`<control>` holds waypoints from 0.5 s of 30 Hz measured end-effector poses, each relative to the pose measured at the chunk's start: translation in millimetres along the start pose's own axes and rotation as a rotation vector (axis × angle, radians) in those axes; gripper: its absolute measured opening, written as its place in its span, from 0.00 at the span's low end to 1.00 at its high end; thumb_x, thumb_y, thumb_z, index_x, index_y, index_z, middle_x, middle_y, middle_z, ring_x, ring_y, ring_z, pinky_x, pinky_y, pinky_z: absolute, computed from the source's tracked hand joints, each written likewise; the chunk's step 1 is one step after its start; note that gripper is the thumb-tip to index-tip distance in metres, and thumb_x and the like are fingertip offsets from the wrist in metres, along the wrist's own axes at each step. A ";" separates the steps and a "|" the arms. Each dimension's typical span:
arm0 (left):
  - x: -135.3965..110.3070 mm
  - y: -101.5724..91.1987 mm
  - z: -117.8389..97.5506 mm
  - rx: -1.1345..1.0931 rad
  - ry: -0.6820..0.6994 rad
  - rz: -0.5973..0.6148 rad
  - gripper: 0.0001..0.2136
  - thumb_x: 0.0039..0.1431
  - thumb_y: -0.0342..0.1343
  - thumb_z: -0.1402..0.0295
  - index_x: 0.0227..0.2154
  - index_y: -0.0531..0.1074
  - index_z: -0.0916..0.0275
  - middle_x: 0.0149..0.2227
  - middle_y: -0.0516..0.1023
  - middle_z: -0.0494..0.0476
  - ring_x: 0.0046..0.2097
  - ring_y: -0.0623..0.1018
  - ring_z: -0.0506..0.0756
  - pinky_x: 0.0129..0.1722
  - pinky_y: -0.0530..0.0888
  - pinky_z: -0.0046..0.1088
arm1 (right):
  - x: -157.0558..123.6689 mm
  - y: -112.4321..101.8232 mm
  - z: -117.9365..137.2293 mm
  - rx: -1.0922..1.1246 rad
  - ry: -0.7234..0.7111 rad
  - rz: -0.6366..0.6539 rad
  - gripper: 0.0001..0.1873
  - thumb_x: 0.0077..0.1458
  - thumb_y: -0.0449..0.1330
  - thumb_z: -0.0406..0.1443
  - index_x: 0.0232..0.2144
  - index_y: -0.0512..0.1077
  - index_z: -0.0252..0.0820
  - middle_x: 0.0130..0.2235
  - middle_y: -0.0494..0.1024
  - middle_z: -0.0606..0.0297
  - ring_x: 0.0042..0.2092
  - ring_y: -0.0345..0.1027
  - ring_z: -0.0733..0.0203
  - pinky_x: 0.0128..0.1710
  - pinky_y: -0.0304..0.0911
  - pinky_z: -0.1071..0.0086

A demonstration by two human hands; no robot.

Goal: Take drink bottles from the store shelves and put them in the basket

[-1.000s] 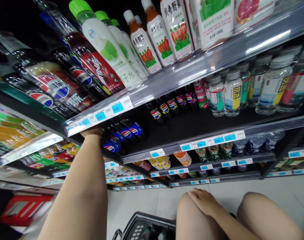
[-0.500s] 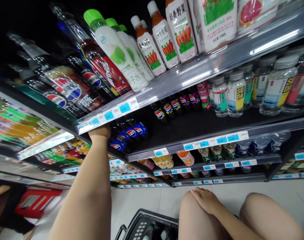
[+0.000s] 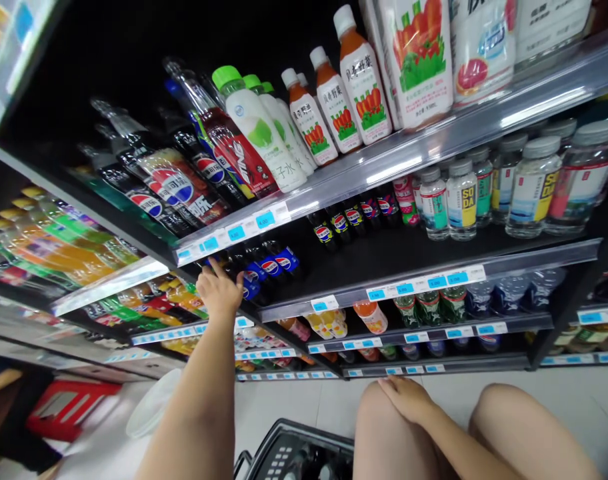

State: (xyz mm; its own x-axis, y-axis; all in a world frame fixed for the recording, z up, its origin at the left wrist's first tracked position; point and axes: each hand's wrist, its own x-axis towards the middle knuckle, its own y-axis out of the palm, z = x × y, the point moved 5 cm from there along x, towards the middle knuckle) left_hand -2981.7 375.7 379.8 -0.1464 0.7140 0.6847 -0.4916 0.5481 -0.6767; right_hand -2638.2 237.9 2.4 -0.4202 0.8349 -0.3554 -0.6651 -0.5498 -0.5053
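My left hand is at the left end of the second shelf, just below the upper shelf's edge, fingers spread and nothing seen in it. Right beside it lie cola bottles with blue labels; whether a fingertip touches one I cannot tell. My right hand rests on my knee, fingers stretched out and holding nothing. Below, a black shopping basket stands on the floor with bottles inside, partly cut off by the frame.
The upper shelf holds large cola, coconut water and vegetable juice bottles. Clear soda bottles stand on the second shelf's right. Lower shelves carry more drinks. A red object and part of another person are at lower left.
My left hand has drawn back from under the upper shelf's edge, so its spread fingers now show. The view has shifted a little; my right hand stays on the knee.
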 end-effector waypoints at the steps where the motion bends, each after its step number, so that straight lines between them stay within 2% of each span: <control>1: 1.2 -1.6 -2.0 -0.013 -0.008 0.007 0.39 0.67 0.37 0.52 0.69 0.38 0.81 0.63 0.54 0.87 0.61 0.61 0.77 0.59 0.60 0.53 | -0.2 -0.3 0.7 0.000 -0.004 0.001 0.33 0.67 0.37 0.54 0.46 0.75 0.43 0.51 0.79 0.54 0.56 0.70 0.46 0.55 0.61 0.57; 3: -2.4 -7.6 -8.7 -0.050 -0.038 -0.006 0.39 0.67 0.38 0.53 0.69 0.37 0.81 0.65 0.51 0.87 0.64 0.57 0.78 0.62 0.57 0.55 | -0.9 -1.5 1.7 0.003 -0.004 -0.006 0.33 0.67 0.37 0.54 0.44 0.76 0.43 0.50 0.79 0.54 0.55 0.71 0.45 0.54 0.61 0.57; 5: -19.6 -14.3 -16.9 -0.098 -0.089 -0.047 0.39 0.67 0.37 0.52 0.70 0.36 0.80 0.67 0.45 0.86 0.68 0.50 0.77 0.65 0.52 0.55 | -2.2 -2.8 2.8 0.003 -0.011 -0.011 0.33 0.67 0.38 0.54 0.44 0.76 0.43 0.49 0.80 0.54 0.55 0.71 0.45 0.54 0.61 0.57; 7: -55.5 -14.4 -22.6 -0.154 -0.139 -0.075 0.40 0.67 0.36 0.51 0.70 0.35 0.79 0.70 0.40 0.82 0.70 0.45 0.74 0.67 0.49 0.54 | -4.1 -3.9 2.9 0.003 -0.012 -0.006 0.32 0.67 0.38 0.54 0.45 0.76 0.44 0.49 0.80 0.55 0.56 0.71 0.46 0.55 0.60 0.58; 8: -81.3 -9.7 -23.4 -0.182 -0.154 -0.063 0.40 0.67 0.36 0.51 0.70 0.35 0.78 0.70 0.38 0.81 0.71 0.44 0.73 0.68 0.48 0.53 | -5.5 -4.3 2.6 0.006 -0.012 -0.002 0.32 0.67 0.38 0.54 0.45 0.76 0.44 0.50 0.80 0.56 0.56 0.71 0.46 0.55 0.60 0.58; 9: -112.6 -1.4 -22.5 -0.205 -0.164 -0.028 0.40 0.67 0.36 0.52 0.70 0.35 0.77 0.71 0.38 0.79 0.72 0.43 0.72 0.69 0.47 0.54 | -7.0 -4.6 2.1 0.012 -0.012 0.002 0.33 0.67 0.38 0.55 0.46 0.76 0.44 0.50 0.80 0.56 0.56 0.70 0.47 0.55 0.60 0.59; 11: -191.8 23.0 -14.4 -0.232 -0.199 0.102 0.40 0.65 0.38 0.52 0.71 0.34 0.75 0.72 0.38 0.78 0.72 0.41 0.71 0.69 0.46 0.56 | -10.4 -4.5 0.8 0.013 -0.019 0.003 0.34 0.68 0.37 0.55 0.48 0.75 0.45 0.52 0.79 0.57 0.57 0.69 0.48 0.55 0.59 0.60; 13: -288.1 47.7 -1.8 -0.244 -0.223 0.258 0.41 0.62 0.39 0.52 0.72 0.35 0.68 0.71 0.46 0.74 0.73 0.41 0.69 0.69 0.46 0.57 | -13.6 -3.2 -1.0 -0.019 -0.022 -0.003 0.35 0.68 0.35 0.55 0.51 0.74 0.44 0.54 0.77 0.56 0.59 0.68 0.49 0.56 0.59 0.61; 15: -387.5 62.7 10.0 -0.269 -0.181 0.411 0.43 0.58 0.41 0.51 0.72 0.41 0.69 0.68 0.55 0.77 0.72 0.44 0.70 0.69 0.47 0.58 | -16.8 -1.3 -2.4 -0.070 -0.015 -0.015 0.36 0.68 0.34 0.54 0.54 0.73 0.43 0.56 0.76 0.55 0.60 0.66 0.49 0.58 0.58 0.60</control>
State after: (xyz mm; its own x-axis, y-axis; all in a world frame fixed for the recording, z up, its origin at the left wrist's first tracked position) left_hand -2964.3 129.0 74.7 -0.4386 0.8199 0.3680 -0.1281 0.3482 -0.9286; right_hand -2628.8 224.6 7.2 -0.4202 0.8430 -0.3359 -0.6266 -0.5373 -0.5645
